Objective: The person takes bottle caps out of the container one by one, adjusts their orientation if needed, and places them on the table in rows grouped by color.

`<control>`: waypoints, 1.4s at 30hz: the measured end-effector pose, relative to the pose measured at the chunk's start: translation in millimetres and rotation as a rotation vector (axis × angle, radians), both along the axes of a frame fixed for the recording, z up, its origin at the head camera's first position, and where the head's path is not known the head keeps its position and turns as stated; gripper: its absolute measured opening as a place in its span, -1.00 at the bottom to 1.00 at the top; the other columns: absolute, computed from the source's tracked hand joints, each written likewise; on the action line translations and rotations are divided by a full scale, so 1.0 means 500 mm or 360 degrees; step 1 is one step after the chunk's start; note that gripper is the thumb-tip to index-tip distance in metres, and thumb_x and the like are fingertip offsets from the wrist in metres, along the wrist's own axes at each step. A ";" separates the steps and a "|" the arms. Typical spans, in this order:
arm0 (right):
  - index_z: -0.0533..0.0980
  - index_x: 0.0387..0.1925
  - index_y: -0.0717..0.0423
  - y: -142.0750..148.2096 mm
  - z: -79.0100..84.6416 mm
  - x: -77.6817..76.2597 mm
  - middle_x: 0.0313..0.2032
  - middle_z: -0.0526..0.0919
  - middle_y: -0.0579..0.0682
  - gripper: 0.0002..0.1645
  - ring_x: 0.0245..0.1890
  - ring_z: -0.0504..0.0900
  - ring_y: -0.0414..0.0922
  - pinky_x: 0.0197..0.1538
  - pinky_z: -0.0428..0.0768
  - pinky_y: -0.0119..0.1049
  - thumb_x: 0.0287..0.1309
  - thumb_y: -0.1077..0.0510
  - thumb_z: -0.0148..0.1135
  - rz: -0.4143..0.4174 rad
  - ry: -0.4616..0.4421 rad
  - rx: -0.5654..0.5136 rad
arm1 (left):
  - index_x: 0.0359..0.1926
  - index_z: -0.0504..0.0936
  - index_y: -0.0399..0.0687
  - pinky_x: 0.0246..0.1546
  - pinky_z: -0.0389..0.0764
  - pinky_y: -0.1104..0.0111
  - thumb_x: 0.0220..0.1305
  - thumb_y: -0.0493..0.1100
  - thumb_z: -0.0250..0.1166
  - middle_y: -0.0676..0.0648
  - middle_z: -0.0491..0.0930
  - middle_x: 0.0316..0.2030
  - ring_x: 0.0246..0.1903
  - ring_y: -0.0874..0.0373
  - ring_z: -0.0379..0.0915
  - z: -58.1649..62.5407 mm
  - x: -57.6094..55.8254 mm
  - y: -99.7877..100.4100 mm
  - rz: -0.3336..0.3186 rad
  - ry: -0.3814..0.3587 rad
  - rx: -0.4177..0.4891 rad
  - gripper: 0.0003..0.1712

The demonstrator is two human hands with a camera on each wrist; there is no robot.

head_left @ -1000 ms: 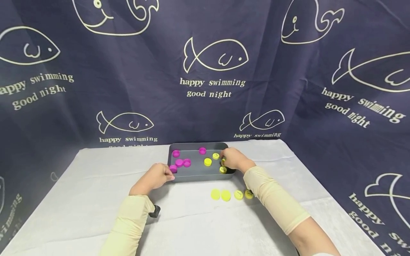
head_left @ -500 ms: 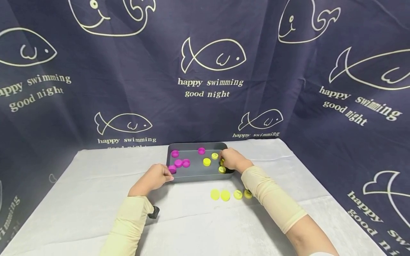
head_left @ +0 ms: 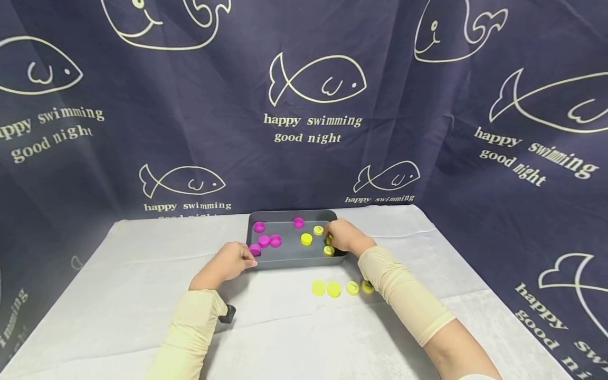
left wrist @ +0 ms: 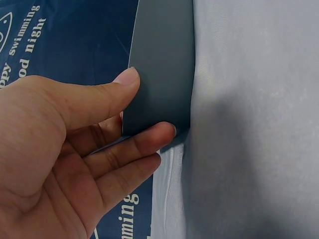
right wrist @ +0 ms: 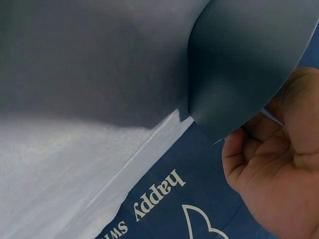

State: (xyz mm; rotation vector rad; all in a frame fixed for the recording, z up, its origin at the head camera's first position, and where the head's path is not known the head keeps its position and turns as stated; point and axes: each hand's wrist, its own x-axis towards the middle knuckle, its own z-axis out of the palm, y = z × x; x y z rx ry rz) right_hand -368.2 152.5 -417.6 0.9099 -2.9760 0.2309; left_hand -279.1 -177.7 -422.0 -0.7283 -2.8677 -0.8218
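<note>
Looked like a makeshift booth screened off with cloth; type of room behind it couldn't be told. Navy fabric hung at the back and both sides, wrinkled with soft vertical folds, so drape rather than solid wall. Pale line-drawn fish and whales repeated across it, plus lettering reading "happy swimming good night": homely, bedding-type print. Creased white cloth covered the work surface, far edge close to the backdrop. Both wrist views caught navy print past the white cloth's edge.
</note>
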 end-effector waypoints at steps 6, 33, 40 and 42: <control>0.69 -0.15 0.22 0.005 0.008 0.004 -0.23 0.74 0.01 -0.77 -0.18 0.66 -0.04 0.07 0.59 -0.13 0.11 0.31 0.37 -0.0052 -0.0032 -0.0115 | -0.47 0.79 -0.17 -0.27 0.55 0.29 0.19 -0.31 0.40 0.08 0.63 -0.48 -0.41 0.21 0.51 0.002 -0.002 0.001 -0.0010 0.0012 0.0003 -0.89; 0.69 -0.20 0.01 0.022 0.063 0.236 -0.34 0.66 -0.18 -0.69 -0.36 0.56 -0.22 -0.20 0.62 -0.28 -0.02 0.37 0.42 0.0208 -0.0070 -0.0853 | -0.44 0.79 -0.16 -0.19 0.58 0.25 0.19 -0.29 0.41 0.09 0.65 -0.46 -0.36 0.21 0.55 0.000 -0.005 0.004 0.0016 -0.0026 0.0029 -0.91; 0.70 -0.24 0.00 0.020 0.044 0.275 -0.30 0.69 -0.20 -0.70 -0.36 0.58 -0.27 -0.25 0.62 -0.30 -0.05 0.36 0.45 0.0358 -0.0217 -0.0738 | -0.45 0.79 -0.16 -0.20 0.58 0.24 0.19 -0.29 0.40 0.08 0.65 -0.46 -0.37 0.19 0.54 0.000 -0.005 0.002 0.0017 -0.0020 0.0013 -0.90; 0.69 -0.24 -0.01 0.018 0.041 0.282 -0.27 0.69 -0.19 -0.70 -0.33 0.60 -0.25 -0.22 0.63 -0.29 -0.06 0.35 0.45 0.0398 -0.0264 -0.0679 | -0.45 0.79 -0.16 -0.20 0.57 0.24 0.19 -0.29 0.40 0.07 0.65 -0.46 -0.37 0.19 0.54 0.000 -0.005 0.001 0.0026 -0.0016 0.0008 -0.90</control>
